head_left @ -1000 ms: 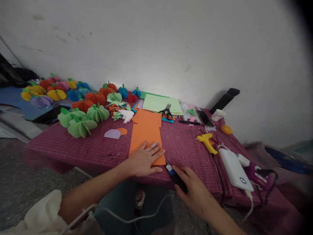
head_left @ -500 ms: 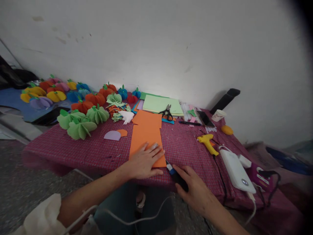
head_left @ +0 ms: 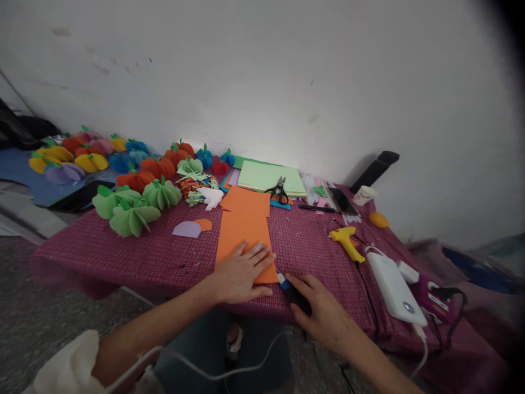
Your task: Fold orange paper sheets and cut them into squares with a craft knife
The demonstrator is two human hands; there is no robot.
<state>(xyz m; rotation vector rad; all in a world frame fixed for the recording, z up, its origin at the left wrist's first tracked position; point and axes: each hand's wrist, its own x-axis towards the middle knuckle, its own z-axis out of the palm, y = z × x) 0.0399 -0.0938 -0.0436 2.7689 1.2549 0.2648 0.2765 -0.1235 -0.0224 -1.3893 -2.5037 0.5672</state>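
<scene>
My left hand (head_left: pixel 241 275) lies flat, fingers spread, on the near part of an orange paper sheet (head_left: pixel 241 227). My right hand (head_left: pixel 316 306) is closed around a black-handled tool (head_left: pixel 296 295) with a blue collar and a pale, narrow front end. The tool's exact kind is unclear. Its tip is beside the sheet's near right corner, close to my left fingers; whether it touches the paper cannot be made out. More orange paper (head_left: pixel 250 200) overlaps the sheet's far end. Lilac (head_left: pixel 187 229) and orange (head_left: pixel 204 224) cut pieces rest to its left.
Black scissors (head_left: pixel 279 191) rest on a light green paper stack (head_left: pixel 268 174). Green paper pumpkins (head_left: pixel 133 216) and paper scraps (head_left: pixel 196 189) are at left. To the right are a yellow glue gun (head_left: pixel 346 243), a white power bank (head_left: pixel 396 287) and a paper cup (head_left: pixel 364 195).
The tool and my right hand have shifted slightly left, bringing the tip closer to the paper's corner. My left hand stays flat on the sheet. The whole view has tilted a little.
</scene>
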